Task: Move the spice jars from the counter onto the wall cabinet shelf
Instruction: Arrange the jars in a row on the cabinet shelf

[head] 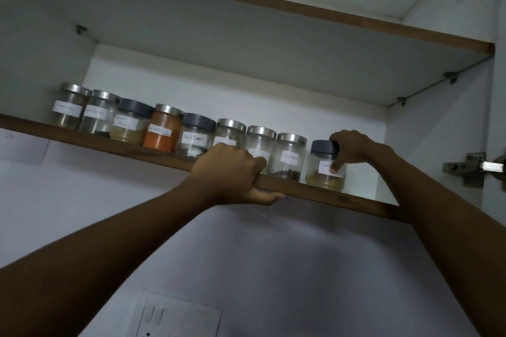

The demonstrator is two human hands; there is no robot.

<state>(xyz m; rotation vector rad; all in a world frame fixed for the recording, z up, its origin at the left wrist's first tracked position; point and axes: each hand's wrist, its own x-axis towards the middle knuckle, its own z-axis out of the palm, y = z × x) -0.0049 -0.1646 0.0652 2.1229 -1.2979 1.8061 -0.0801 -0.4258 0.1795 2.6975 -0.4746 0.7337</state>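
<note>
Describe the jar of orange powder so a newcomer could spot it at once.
On the wooden-edged cabinet shelf stands a row of jars. The orange jar is fourth from the left. It alone is full of bright orange powder, its silver lid between two grey-lidded neighbours.

1 head-worn wide-angle camera looked steeply upward from below the wall cabinet shelf (328, 197), near enough that both forearms (109, 241) filled the lower frame. It faced the cabinet's back wall (246, 96), with the upper shelf (246, 35) seen from underneath and a door hinge (471, 168) at the right edge.
</note>
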